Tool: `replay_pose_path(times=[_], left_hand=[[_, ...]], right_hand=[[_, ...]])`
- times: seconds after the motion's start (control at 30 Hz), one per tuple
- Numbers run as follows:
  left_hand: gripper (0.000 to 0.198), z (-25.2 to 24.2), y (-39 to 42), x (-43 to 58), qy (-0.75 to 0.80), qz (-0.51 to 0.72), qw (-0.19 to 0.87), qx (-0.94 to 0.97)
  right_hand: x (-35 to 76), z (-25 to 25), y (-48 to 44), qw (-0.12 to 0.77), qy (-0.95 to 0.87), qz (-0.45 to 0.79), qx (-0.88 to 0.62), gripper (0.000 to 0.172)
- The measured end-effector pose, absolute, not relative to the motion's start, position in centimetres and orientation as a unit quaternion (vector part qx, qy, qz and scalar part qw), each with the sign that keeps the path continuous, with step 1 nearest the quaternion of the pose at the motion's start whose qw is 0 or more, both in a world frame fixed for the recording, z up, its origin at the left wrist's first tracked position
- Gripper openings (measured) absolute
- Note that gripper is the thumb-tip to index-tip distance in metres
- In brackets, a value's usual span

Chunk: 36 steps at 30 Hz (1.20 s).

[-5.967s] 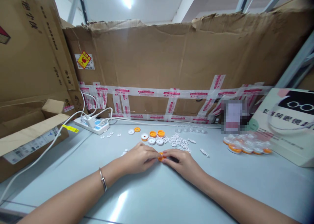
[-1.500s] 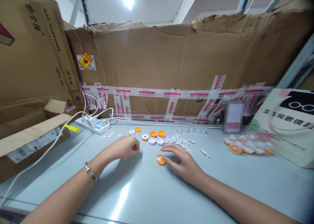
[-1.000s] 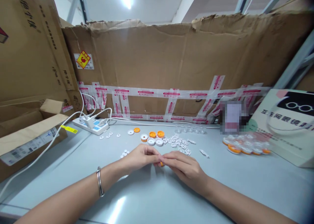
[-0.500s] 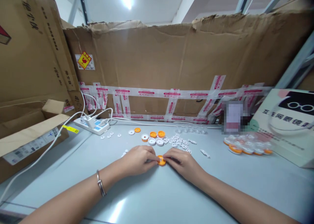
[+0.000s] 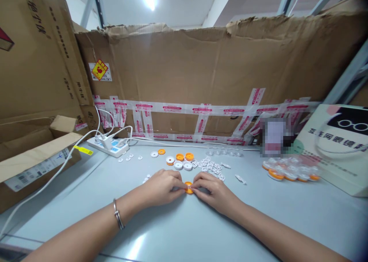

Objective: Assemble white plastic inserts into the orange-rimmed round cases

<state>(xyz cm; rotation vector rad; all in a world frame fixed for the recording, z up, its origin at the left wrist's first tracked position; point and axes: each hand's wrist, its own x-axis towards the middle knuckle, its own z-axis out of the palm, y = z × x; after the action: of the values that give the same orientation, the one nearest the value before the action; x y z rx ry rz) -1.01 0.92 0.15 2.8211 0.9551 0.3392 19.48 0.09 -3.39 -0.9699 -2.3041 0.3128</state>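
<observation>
An orange round plastic piece (image 5: 189, 192) lies on the table between my hands, with something small and pale at its middle. The fingers of my left hand (image 5: 165, 186) pinch its left side. On the right side, my right hand (image 5: 212, 189) has thumb and fingers closed at the same piece. Fingertips partly hide the pale part. Behind my hands sit several white round pieces (image 5: 178, 165) and orange round pieces (image 5: 189, 156). A heap of small white plastic parts (image 5: 208, 164) spreads just beyond my right hand.
A white power strip (image 5: 113, 149) with cables and an open cardboard box (image 5: 34, 158) stand at left. Clear domes with orange and white bases (image 5: 290, 170) sit at right, beside a pale printed bag (image 5: 336, 151). A cardboard wall (image 5: 184, 70) closes off the back.
My right fingers have shifted very slightly at the orange piece. Both hands otherwise stay in place, and the things on the table lie as before.
</observation>
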Motion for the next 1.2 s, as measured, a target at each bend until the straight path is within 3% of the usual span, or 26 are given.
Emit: replay_pose_path(times=[0.53,0.73,0.97,1.2], left_hand=[[0.022,-0.1,0.9,-1.1,0.313,0.124,0.092,0.937],[0.02,-0.4,1.2,-0.6,0.319,0.175,0.152,0.919],[0.017,-0.6,3.4,-1.5,0.435,0.322,0.112,0.833],[0.026,-2.1,5.8,-2.4,0.442,0.291,0.05,0.847]], right_hand=[[18.9,-3.0,-0.4,0.31,-0.848,0.199,-0.382,0.012],[19.0,-3.0,-0.4,0.304,-0.827,0.237,-0.41,0.012],[18.9,-3.1,-0.2,0.365,-0.737,0.4,-0.404,0.017],[18.6,-3.1,0.1,0.384,-0.637,0.518,-0.423,0.031]])
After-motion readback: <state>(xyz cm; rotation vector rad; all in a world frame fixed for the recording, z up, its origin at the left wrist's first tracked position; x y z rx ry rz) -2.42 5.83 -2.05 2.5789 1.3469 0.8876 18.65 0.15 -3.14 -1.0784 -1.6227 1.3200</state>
